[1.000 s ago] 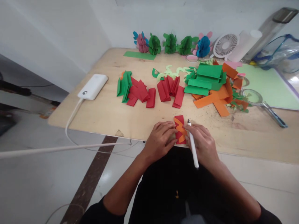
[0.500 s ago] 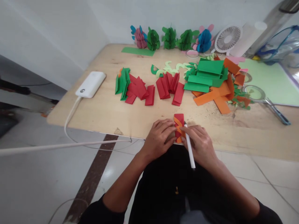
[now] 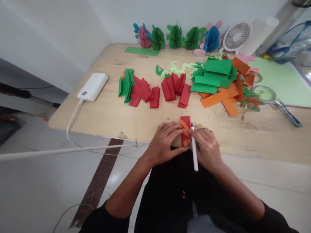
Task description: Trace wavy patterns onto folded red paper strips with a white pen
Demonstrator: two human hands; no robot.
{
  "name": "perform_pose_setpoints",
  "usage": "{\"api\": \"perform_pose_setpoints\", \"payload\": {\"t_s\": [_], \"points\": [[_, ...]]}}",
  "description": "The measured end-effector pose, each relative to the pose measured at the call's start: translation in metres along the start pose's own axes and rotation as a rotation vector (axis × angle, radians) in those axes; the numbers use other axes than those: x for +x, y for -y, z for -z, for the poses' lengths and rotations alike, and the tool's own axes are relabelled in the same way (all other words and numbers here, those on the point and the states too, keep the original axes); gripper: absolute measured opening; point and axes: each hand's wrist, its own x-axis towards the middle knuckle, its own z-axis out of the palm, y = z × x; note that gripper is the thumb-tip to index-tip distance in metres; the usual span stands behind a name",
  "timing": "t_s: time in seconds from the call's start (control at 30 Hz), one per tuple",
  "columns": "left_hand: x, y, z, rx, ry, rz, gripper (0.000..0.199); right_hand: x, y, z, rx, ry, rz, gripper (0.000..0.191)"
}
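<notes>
A folded red paper strip [image 3: 185, 118] lies at the table's front edge between my hands, with a wavy orange paper cut-out [image 3: 184, 124] on top. My left hand [image 3: 164, 140] rests along the left side, its fingertips on the papers and its thumb spread away near the table edge. My right hand [image 3: 207, 147] is closed on a white pen [image 3: 194, 153], whose dark tip points away from me. The right fingertips also touch the orange cut-out, covering part of it.
Folded red papers [image 3: 143, 90], green papers [image 3: 217, 68] and orange strips [image 3: 230, 106] lie farther back. A white power bank [image 3: 93, 86] sits left, a cutter knife [image 3: 289, 113] right. Paper figures [image 3: 175, 36] and a small fan [image 3: 236, 37] stand along the wall.
My left thumb has moved away from the fingers, toward the table edge. The orange cut-out has shifted slightly on the red strip. The pen's rear end has swung slightly left.
</notes>
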Motion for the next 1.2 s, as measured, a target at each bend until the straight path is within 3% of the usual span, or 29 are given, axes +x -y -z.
{"api": "perform_pose_setpoints", "payload": {"t_s": [0.73, 1.2], "points": [[-0.0007, -0.0003, -0.0023, 0.015, 0.007, 0.033, 0.032, 0.0008, 0.0019, 0.0000, 0.014, -0.008, 0.004, 0.026], [-0.0011, -0.0008, -0.0021, 0.013, -0.004, 0.005, 0.033, 0.0000, 0.0002, -0.0011, 0.012, -0.013, 0.026, 0.032]]}}
